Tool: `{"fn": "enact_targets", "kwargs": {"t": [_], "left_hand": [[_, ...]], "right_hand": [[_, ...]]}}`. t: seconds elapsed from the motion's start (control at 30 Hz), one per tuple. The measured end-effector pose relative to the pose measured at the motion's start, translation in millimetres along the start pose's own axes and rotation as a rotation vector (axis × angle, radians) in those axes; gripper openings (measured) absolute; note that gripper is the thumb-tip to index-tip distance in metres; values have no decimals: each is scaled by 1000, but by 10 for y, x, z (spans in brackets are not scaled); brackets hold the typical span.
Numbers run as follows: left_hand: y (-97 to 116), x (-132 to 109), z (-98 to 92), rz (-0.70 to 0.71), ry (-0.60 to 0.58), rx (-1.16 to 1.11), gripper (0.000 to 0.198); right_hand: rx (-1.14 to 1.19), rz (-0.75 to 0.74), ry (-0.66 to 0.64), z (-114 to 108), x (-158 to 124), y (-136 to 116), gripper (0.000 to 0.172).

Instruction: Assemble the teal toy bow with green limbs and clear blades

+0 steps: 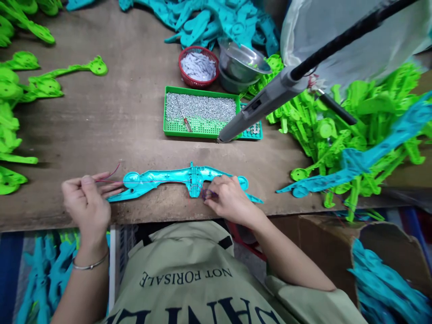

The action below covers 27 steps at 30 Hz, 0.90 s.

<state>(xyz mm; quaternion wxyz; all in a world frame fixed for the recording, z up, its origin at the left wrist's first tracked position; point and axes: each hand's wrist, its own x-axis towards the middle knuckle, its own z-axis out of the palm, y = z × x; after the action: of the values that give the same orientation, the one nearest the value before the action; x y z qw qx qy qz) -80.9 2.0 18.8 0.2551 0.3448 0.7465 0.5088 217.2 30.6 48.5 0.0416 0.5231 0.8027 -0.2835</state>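
A blue bow-shaped plastic part (168,175) lies on the brown table near its front edge. A thin red and purple wire (114,170) runs along it and past its left end. My left hand (87,198) is at that left end, thumb and fingers closed on the wire. Over the right half of the part, my right hand (226,195) pinches a small dark bundle of wire (208,194) beside the part's middle block. The fingertips of this hand partly hide the bundle. A grey screwdriver (256,105) hangs above the table, its tip right of centre.
Behind the part stands a green tray (195,135) of screws, with a red basket (194,82) of white pieces and metal bowls (241,63) farther back. Green parts (320,130) pile up right, others left (10,90). A cardboard box (320,243) is lower right.
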Motion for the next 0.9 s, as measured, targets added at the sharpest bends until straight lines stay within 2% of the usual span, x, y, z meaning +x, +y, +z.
{"fn": "enact_targets", "kwargs": {"t": [0.1,0.17,0.23,0.3,0.4,0.47,0.57,0.77,0.9], "left_hand": [[-39,22,12,12,8,-14,32],[-74,30,24,33,27,-21,32],[-100,33,35,35,37,-14,30],[-111,32,43,27,38,-5,27],[-112,33,51,4,58,-43,22],[-123,39,57,-23,66,-84,19],[-163,47,67,-45,59,-106,19],[-204,46,104,-30,66,-76,26],[-205,88,133,-41,123,-223,33]], "right_hand": [[128,-64,65,-93,-7,107,8],[190,-105,226,-68,28,187,9],[208,-168,438,37,90,259,11],[206,-233,594,180,159,316,14],[222,-279,726,347,235,378,16],[227,-286,811,381,271,408,14],[197,-311,854,351,334,444,11],[176,-337,824,306,491,478,12],[126,-334,766,279,497,495,15]]}}
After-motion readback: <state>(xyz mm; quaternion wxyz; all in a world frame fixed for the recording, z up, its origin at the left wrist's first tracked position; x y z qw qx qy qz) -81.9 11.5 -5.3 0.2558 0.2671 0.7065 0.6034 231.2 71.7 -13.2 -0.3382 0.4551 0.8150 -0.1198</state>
